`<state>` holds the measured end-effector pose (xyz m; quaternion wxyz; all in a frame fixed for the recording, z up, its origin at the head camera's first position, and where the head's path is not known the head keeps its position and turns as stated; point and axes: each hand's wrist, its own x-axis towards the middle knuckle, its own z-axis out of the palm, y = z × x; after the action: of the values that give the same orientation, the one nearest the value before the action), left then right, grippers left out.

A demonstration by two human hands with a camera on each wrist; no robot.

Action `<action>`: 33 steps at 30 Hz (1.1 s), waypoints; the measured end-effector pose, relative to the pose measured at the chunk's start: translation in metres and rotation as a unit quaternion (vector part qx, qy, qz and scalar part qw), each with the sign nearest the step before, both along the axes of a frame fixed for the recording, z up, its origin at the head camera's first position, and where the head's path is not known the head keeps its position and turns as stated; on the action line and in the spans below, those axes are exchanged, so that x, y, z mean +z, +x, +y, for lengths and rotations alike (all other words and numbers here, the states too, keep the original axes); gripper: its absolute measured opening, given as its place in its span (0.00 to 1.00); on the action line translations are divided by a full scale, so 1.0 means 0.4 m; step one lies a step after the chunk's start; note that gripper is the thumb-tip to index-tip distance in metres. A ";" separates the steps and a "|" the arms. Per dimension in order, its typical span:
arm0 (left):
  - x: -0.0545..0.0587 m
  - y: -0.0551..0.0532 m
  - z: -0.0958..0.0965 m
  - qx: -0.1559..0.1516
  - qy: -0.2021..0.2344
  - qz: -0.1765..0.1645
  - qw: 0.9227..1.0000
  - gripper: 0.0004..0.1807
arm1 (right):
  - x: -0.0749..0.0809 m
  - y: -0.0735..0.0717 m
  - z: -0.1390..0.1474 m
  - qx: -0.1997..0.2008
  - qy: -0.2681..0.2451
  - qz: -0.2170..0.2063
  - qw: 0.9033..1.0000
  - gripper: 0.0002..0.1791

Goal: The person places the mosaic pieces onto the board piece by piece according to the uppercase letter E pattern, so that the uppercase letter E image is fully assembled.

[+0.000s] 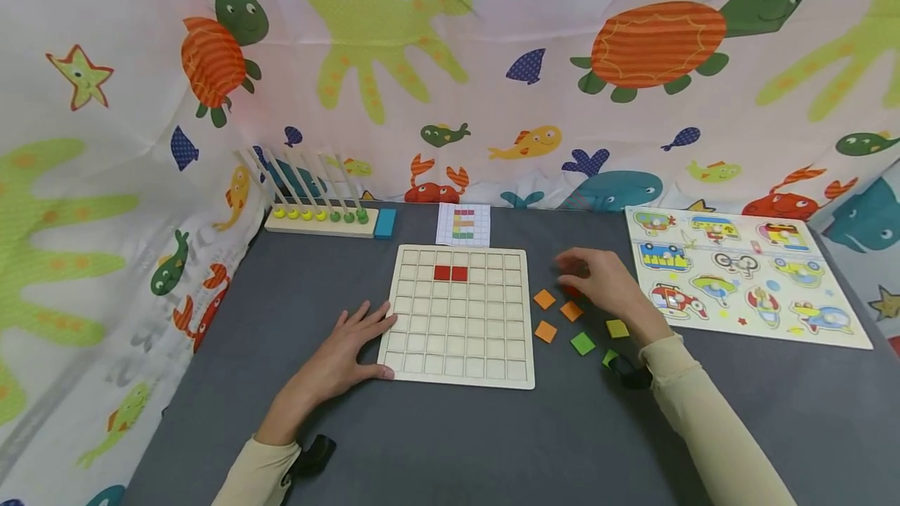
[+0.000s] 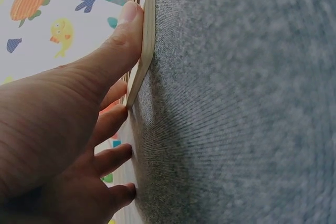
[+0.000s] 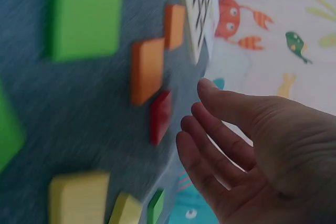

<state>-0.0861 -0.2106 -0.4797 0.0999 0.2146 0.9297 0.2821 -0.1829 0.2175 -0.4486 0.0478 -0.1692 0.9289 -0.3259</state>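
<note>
A pale wooden grid board (image 1: 457,326) lies on the table with two red square tiles (image 1: 451,273) side by side in its upper rows. My left hand (image 1: 344,354) has its fingers spread at the board's left side, the thumb touching the edge near the lower corner. To the right of the board, my right hand (image 1: 601,278) hovers over a loose red tile (image 3: 160,116), fingers loosely bent and apart from it in the right wrist view. Orange tiles (image 1: 571,311), green tiles (image 1: 583,343) and a yellow tile (image 1: 617,328) lie scattered below that hand.
Behind the board lies a pattern card (image 1: 463,225) with coloured squares. A peg stand (image 1: 319,224) with yellow and green beads stands at the back left, a blue block (image 1: 384,223) at its end. On the right lies a vehicle picture puzzle (image 1: 745,276).
</note>
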 end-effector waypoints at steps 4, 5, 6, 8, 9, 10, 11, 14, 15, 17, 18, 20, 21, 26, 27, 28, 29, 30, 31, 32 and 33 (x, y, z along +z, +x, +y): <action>0.003 0.000 0.000 -0.002 0.000 0.003 1.000 0.48 | -0.009 0.008 0.031 -0.007 0.007 0.004 1.000 0.17; 0.003 0.000 -0.001 -0.002 0.000 0.002 1.000 0.48 | -0.011 0.011 0.035 -0.005 0.010 0.002 1.000 0.17; 0.003 0.000 -0.001 -0.002 0.000 0.002 1.000 0.48 | -0.013 0.012 0.038 -0.003 0.013 0.001 1.000 0.17; 0.003 0.000 0.000 -0.002 0.000 0.000 1.000 0.48 | -0.016 0.015 0.041 -0.002 0.016 -0.003 1.000 0.16; 0.003 0.000 0.000 -0.002 -0.001 0.000 1.000 0.48 | -0.017 0.018 0.041 -0.002 0.017 -0.005 1.000 0.16; 0.003 0.000 0.000 -0.001 -0.002 0.000 1.000 0.49 | -0.017 0.019 0.039 -0.003 0.017 -0.007 1.000 0.16; 0.003 0.000 0.001 -0.001 -0.002 0.000 1.000 0.49 | -0.016 0.021 0.037 -0.005 0.017 -0.008 1.000 0.15; 0.005 0.001 0.001 -0.001 -0.004 -0.001 1.000 0.49 | -0.009 0.027 0.029 -0.012 0.018 -0.011 1.000 0.15; 0.006 0.001 0.001 0.000 -0.004 -0.001 1.000 0.49 | -0.007 0.027 0.026 -0.011 0.020 -0.011 1.000 0.15; 0.007 0.002 0.001 0.001 -0.003 -0.001 1.000 0.49 | -0.002 0.027 0.021 -0.009 0.027 -0.015 0.999 0.15; 0.007 0.001 0.001 0.001 -0.003 -0.001 1.000 0.49 | 0.001 0.025 0.020 -0.008 0.031 -0.016 0.999 0.15; 0.006 0.000 0.001 0.001 -0.003 0.000 1.000 0.49 | 0.006 0.021 0.019 -0.001 0.036 -0.016 0.999 0.15; 0.005 -0.001 0.000 0.001 -0.003 0.001 1.000 0.49 | 0.010 0.018 0.020 0.004 0.035 -0.016 0.999 0.15; 0.004 -0.004 0.000 0.001 -0.003 0.000 1.000 0.49 | 0.034 0.003 0.018 0.029 0.026 -0.014 0.999 0.15; 0.005 -0.004 0.000 0.001 -0.003 0.000 1.000 0.49 | 0.040 0.000 0.014 0.031 0.026 -0.015 0.999 0.16; 0.006 -0.004 0.000 0.001 -0.003 0.000 1.000 0.49 | 0.044 -0.004 0.008 0.033 0.029 -0.015 0.999 0.16; 0.007 -0.003 0.000 0.001 -0.004 -0.001 1.000 0.49 | 0.049 -0.007 0.000 0.036 0.031 -0.015 0.999 0.16; 0.008 -0.002 0.000 0.000 -0.003 -0.001 1.000 0.49 | 0.053 -0.011 -0.010 0.039 0.033 -0.016 0.999 0.16; 0.008 -0.002 0.000 0.000 -0.004 -0.001 1.000 0.49 | 0.058 -0.015 -0.022 0.041 0.034 -0.018 0.998 0.16; 0.009 -0.001 0.001 0.000 -0.004 -0.002 1.000 0.49 | 0.062 -0.019 -0.036 0.045 0.032 -0.020 0.998 0.16; 0.009 0.000 0.001 0.001 -0.004 -0.004 1.000 0.49 | 0.065 -0.023 -0.050 0.049 0.027 -0.024 0.998 0.16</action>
<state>-0.0861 -0.2103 -0.4761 0.1041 0.2125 0.9305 0.2796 -0.1923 0.1973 -0.4225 0.0907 -0.2050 0.9266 -0.3019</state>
